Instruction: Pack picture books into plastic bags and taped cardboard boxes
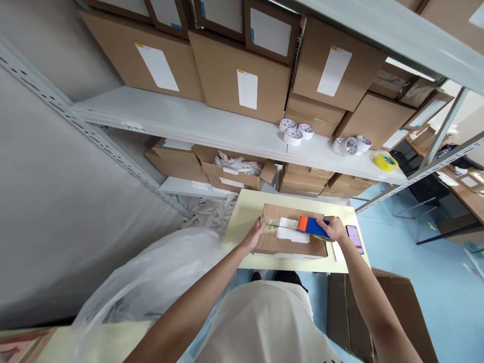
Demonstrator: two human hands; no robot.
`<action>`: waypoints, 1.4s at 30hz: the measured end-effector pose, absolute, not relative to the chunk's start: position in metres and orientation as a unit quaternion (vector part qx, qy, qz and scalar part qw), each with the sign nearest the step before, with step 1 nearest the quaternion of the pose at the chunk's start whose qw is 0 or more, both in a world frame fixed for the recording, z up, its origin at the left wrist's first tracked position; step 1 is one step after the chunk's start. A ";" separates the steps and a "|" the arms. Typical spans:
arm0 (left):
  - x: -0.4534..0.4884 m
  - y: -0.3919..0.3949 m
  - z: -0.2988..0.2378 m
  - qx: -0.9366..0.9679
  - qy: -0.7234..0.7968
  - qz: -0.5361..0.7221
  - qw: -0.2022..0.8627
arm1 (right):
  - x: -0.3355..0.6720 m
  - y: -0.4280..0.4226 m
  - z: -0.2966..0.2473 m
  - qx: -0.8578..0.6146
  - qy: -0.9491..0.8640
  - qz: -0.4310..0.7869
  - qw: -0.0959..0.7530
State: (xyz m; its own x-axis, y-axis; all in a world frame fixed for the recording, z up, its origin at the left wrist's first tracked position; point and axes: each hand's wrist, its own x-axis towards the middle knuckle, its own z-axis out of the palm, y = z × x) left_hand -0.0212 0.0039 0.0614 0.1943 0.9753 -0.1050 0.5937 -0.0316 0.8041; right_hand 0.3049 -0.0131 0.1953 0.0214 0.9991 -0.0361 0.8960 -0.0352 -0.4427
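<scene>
A brown cardboard box [271, 245] lies on the pale yellow table, with white labels on its top and a seam across it. Clear tape shines near the box's left end. There my left hand [254, 235] lies against the edge, its fingers stretched out along the cardboard. Gripped in my right hand [333, 229] is a blue and orange tape dispenser [315, 227], over the right half of the box top. A phone [354, 239] with a lit screen and a white paper [338, 251] lie right of the box.
Behind the table [242, 201] stands a grey metal shelf [227, 118] with cardboard boxes, white tape rolls [293, 136] and a yellow tape roll [385, 162]. A large open carton [401, 307] is on the floor at right. Clear plastic sheeting [162, 272] bulges at left.
</scene>
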 end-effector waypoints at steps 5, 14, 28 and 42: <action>-0.006 -0.005 0.098 0.804 0.521 0.173 0.229 | 0.307 -0.013 0.194 -0.691 -0.690 0.172 0.129; 0.005 0.005 0.115 0.852 0.498 0.016 0.164 | 0.329 -0.003 0.203 -0.663 -0.721 0.180 0.092; -0.004 0.010 0.114 0.824 0.551 -0.081 0.106 | 0.425 0.003 0.133 -0.643 -0.711 0.256 0.123; 0.158 -0.012 0.103 0.863 0.474 0.009 0.176 | 0.402 0.026 0.121 -0.591 -0.712 0.342 0.162</action>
